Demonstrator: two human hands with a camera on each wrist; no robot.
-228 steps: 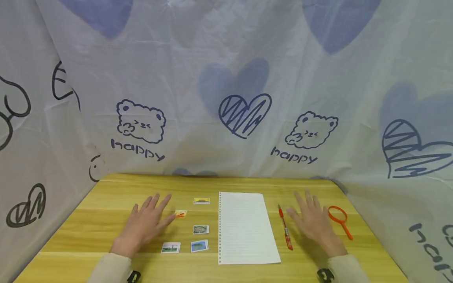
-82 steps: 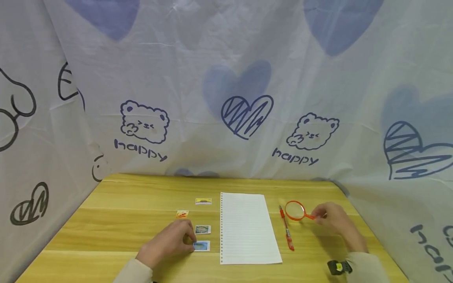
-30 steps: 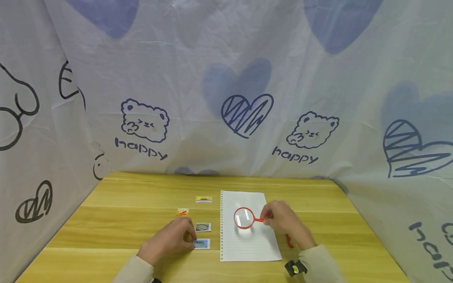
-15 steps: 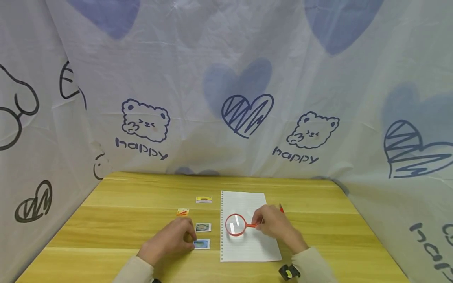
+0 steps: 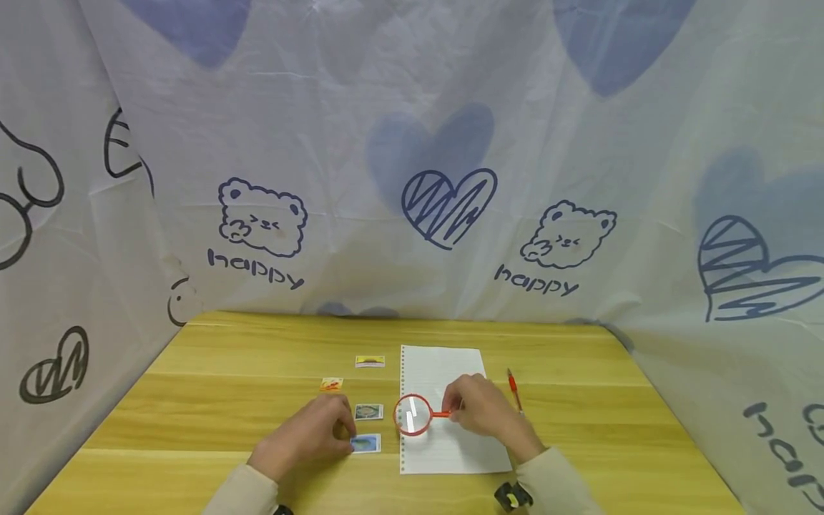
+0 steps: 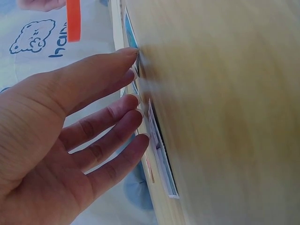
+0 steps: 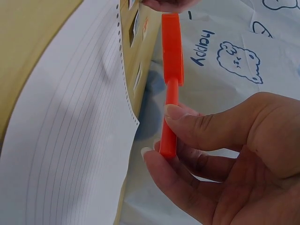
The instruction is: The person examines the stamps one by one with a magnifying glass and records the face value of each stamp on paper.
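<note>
My left hand [image 5: 307, 435] rests low at the left, thumb and index finger pinching the left edge of a small blue picture stamp [image 5: 368, 444] that lies flat on the table. In the left wrist view its other fingers hang loosely curved beside another stamp [image 6: 161, 154], which the hand hides from the head view. Between thumb and fingers, my right hand [image 5: 481, 406] grips the handle of a red magnifying glass [image 5: 413, 415]. The glass is raised above the left edge of a lined sheet of paper [image 5: 450, 454], its lens to the right of the blue stamp.
Behind the blue stamp lie a greenish stamp [image 5: 369, 412], an orange-and-yellow stamp [image 5: 331, 385] and a yellow stamp [image 5: 370, 361]. A red pen [image 5: 513, 386] lies right of the paper, partly hidden by my right arm. A printed cloth [image 5: 360, 286] hangs behind the wooden table [image 5: 611, 429].
My right hand has taken the magnifying glass from the table's right side and carried it left over the paper. My left hand came to the blue stamp earlier and has since stayed there.
</note>
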